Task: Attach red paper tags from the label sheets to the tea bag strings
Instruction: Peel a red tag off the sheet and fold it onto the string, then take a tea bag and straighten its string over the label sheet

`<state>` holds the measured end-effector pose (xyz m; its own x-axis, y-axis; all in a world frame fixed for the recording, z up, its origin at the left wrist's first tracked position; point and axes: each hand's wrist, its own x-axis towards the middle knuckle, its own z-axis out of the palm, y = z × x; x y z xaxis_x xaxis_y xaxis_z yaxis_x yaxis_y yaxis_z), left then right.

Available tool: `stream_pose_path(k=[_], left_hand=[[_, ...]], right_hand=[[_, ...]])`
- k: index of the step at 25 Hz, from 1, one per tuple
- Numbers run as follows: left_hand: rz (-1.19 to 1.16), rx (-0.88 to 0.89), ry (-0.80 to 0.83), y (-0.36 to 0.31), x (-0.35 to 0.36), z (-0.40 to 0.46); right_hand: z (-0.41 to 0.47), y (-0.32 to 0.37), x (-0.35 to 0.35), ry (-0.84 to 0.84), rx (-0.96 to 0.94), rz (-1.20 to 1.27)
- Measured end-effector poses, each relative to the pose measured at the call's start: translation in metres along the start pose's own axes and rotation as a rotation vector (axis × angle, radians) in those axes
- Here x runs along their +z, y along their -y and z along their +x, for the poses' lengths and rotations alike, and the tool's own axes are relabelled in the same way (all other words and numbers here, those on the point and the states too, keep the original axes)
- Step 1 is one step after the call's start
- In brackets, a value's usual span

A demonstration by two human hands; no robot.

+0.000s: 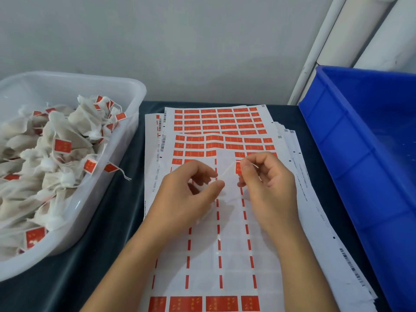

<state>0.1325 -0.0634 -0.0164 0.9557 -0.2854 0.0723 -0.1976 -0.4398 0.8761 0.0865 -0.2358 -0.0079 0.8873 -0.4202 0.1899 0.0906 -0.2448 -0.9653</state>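
Observation:
A stack of label sheets (pixel 225 244) lies in the middle of the dark table, its top sheet largely stripped, with red tags left in the far rows and along the near edge. My right hand (pixel 267 183) pinches a red paper tag (pixel 238 167) together with a thin white tea bag string (pixel 227 171). The string runs left to my left hand (pixel 191 194), whose curled fingers hold a white tea bag mostly hidden under the palm. Both hands hover just above the top sheet.
A translucent white bin (pixel 117 176) on the left holds several tea bags with red tags (pixel 63 146) on their strings. A blue plastic crate (pixel 351 158) stands on the right. A grey wall rises behind the table.

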Motion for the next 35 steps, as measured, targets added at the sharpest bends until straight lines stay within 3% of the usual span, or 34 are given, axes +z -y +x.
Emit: stream_pose_path(k=[5,10,13,21,25,28,31,35], left_hand=[[0.093,0.024,-0.043,0.001,0.0,-0.005],[-0.066,0.058,-0.21,-0.015,-0.008,-0.011],[-0.033,0.093,-0.329,-0.03,-0.026,-0.021],[0.183,0.235,-0.624,-0.059,-0.109,-0.062],[0.508,0.264,-0.777,-0.048,-0.154,-0.065],[0.855,0.082,-0.633,-0.024,-0.165,-0.066],[0.88,0.082,-0.601,-0.015,-0.163,-0.07],[0.897,0.154,-0.719,-0.033,-0.156,-0.066]], right_hand=[[0.001,0.004,-0.001,-0.004,0.013,-0.016],[-0.011,0.021,0.009,0.314,-0.083,-0.15],[-0.017,0.034,0.026,0.406,-0.141,-0.179],[-0.019,0.106,0.088,0.631,-0.261,-0.012],[-0.026,0.128,0.14,0.802,-0.288,0.084],[-0.029,0.123,0.162,0.683,-0.345,-0.072],[-0.029,0.115,0.157,0.519,-0.373,-0.07],[-0.022,0.114,0.132,0.496,-0.346,-0.171]])
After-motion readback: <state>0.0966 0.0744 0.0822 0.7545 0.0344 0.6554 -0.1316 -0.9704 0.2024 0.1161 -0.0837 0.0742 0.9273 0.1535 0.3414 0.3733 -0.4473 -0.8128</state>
